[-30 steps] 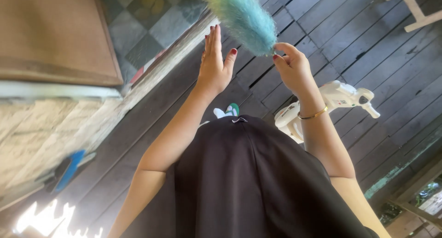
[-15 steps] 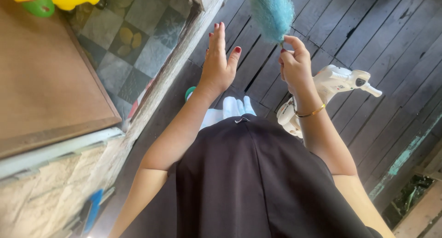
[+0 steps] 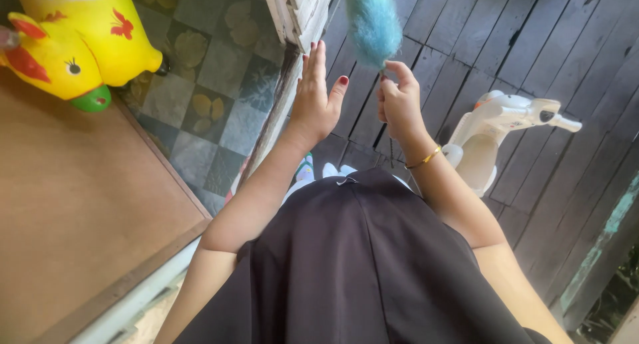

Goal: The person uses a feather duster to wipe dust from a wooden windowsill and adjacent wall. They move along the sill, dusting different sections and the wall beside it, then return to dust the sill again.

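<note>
Floor: dark wooden planks (image 3: 532, 31) spread beneath both my hands.
Tabletop: brown board (image 3: 80, 204), well left of my left fingers.
Toy: yellow animal (image 3: 86, 41), on checkered tiles (image 3: 213, 84) left of my left fingertips.
Ride-on: white toy (image 3: 496, 128), just right of my right wrist.
Duster: blue fluffy head (image 3: 371, 18), rising straight above my right fingertips.
Left hand (image 3: 316, 94): flat, fingers together and straight, holding nothing, beside the duster.
Right hand (image 3: 398, 101): fingers pinched tight on the duster's stem.

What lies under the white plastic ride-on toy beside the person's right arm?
Under the white plastic ride-on toy lie dark weathered wooden floorboards. The right forearm covers the toy's near end; its wheels cannot be seen.
</note>
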